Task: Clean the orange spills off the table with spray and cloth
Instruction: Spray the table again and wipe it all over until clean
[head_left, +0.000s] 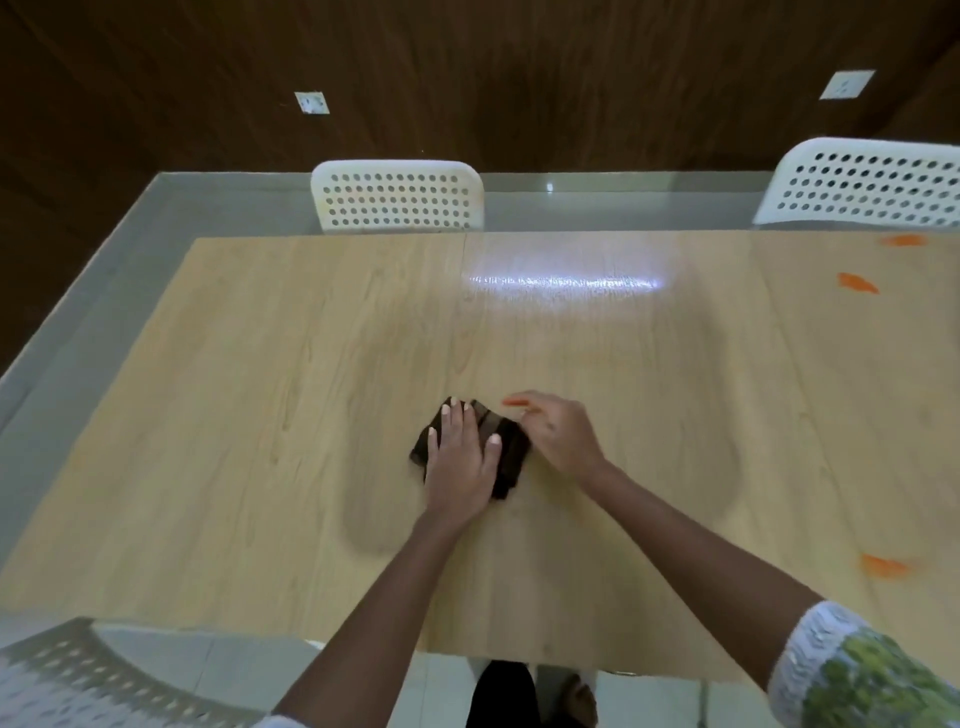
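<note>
Okay, one dark cloth (506, 449) sits folded on the light wood table (260, 415), near the middle, closer to your edge. Your left hand (460, 467) lies flat on top of it, fingers spread and pressing down, no pinch, palm covering most of the cloth's left part. Your right hand (563, 434) is at the cloth's right edge, touching it; fingers curl downward, and you can't tell from this angle whether that grip is pinching the fabric or just resting against it.

Orange spills, four counted: one small streak (515, 401) just beyond your right fingertips, right beside the cloth; one (857, 283) far right; one (905, 239) at the far right edge of the table; one (884, 565) on the right, nearer your side. All three of those right-side spills are well apart from the cloth.

No spray bottle is in view.

Chairs, three counted: two white perforated ones, (397, 195) and (862, 184), at the far side, and one (93, 670) at lower left, blurred. Two wall sockets, (311, 102) and (847, 84), on the dark wood wall. One patterned sleeve (857, 670) on your right arm. A bright light reflection marks the table's far middle.
</note>
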